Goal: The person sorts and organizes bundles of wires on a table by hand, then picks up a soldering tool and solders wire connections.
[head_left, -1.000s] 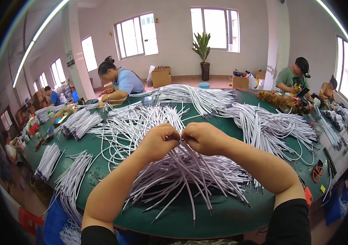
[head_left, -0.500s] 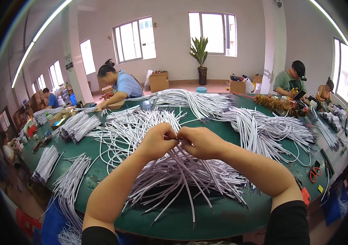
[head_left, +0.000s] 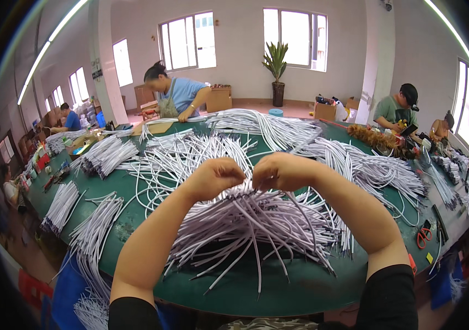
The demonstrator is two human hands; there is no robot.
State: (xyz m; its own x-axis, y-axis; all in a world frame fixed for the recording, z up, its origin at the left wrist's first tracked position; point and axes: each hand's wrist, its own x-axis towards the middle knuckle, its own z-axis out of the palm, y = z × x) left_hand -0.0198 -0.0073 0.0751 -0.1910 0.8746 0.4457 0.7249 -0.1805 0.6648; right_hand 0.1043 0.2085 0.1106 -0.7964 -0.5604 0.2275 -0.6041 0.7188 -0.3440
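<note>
A thick heap of white cables (head_left: 245, 225) with dark ends lies in front of me. Over its top, my left hand (head_left: 212, 179) is closed, fingertips bent toward the thumb; anything between them is too small to make out. Close beside it, my right hand (head_left: 285, 171) has its fingers curled down against the row of dark cable ends, and whatever it pinches is hidden. A narrow gap separates the two hands. Behind them a second loose spread of white cables (head_left: 174, 157) covers the table.
The green table (head_left: 300, 294) also bears cable bundles at the left (head_left: 61, 206) and right (head_left: 388, 176). Orange-handled scissors (head_left: 423, 235) lie near the right edge. Across the table a person in a blue shirt (head_left: 182, 99) handles cables; another person in green (head_left: 394, 113) works farther right.
My hands were together, pinching a dark cable end; now they have moved slightly apart. The person across has straightened and shifted right. The whole view has moved a little.
</note>
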